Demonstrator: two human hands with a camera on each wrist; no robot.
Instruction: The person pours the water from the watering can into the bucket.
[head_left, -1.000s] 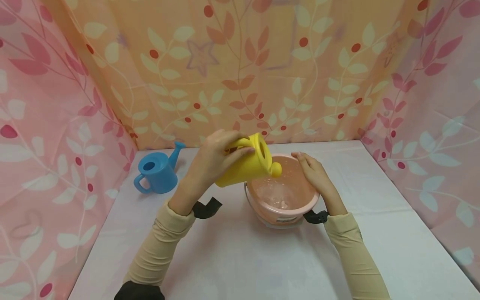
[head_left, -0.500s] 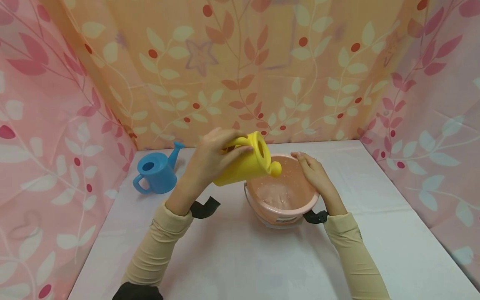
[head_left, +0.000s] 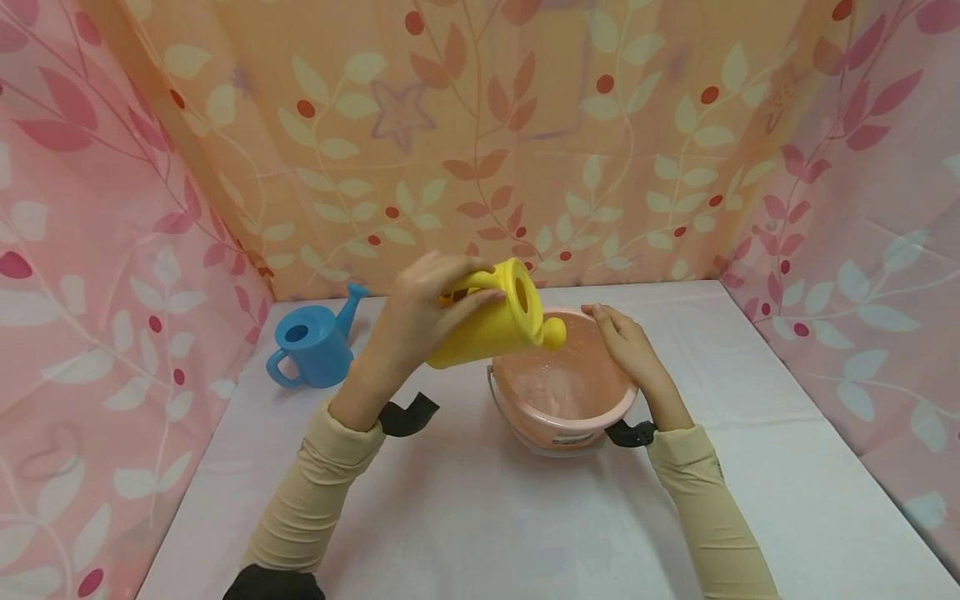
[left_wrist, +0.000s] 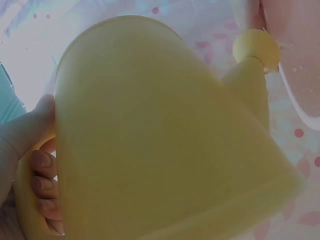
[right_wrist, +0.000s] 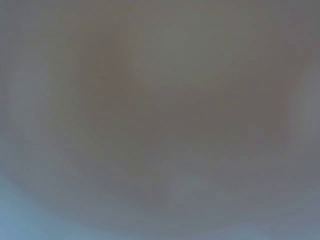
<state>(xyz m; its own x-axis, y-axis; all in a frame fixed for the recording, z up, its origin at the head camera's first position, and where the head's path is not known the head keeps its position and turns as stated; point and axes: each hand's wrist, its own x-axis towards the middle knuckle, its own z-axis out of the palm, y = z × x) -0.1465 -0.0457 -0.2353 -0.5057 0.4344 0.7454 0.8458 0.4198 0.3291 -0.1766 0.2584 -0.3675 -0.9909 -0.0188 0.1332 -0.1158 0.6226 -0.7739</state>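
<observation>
My left hand (head_left: 420, 308) grips the handle of a yellow watering can (head_left: 483, 329). In the left wrist view the fingers (left_wrist: 45, 187) curl through the handle beside the can's large yellow body (left_wrist: 150, 130). The can is tilted, its round spout head (head_left: 554, 333) over the left side of a pink bucket (head_left: 570, 423). Water (head_left: 558, 392) lies in the bucket, with droplets on its inner wall. My right hand (head_left: 626, 346) rests along the bucket's right rim, fingers extended toward the far side. The right wrist view is only a blur.
A blue watering can (head_left: 315, 346) stands upright at the back left, its spout pointing up and right. All stands on a white-covered table (head_left: 510, 533). Patterned curtains (head_left: 480, 167) close off the back and both sides.
The yellow watering can has risen very slightly with my left hand. The splashing water in the bucket looks calmer. My right hand and the bucket stay in place.
</observation>
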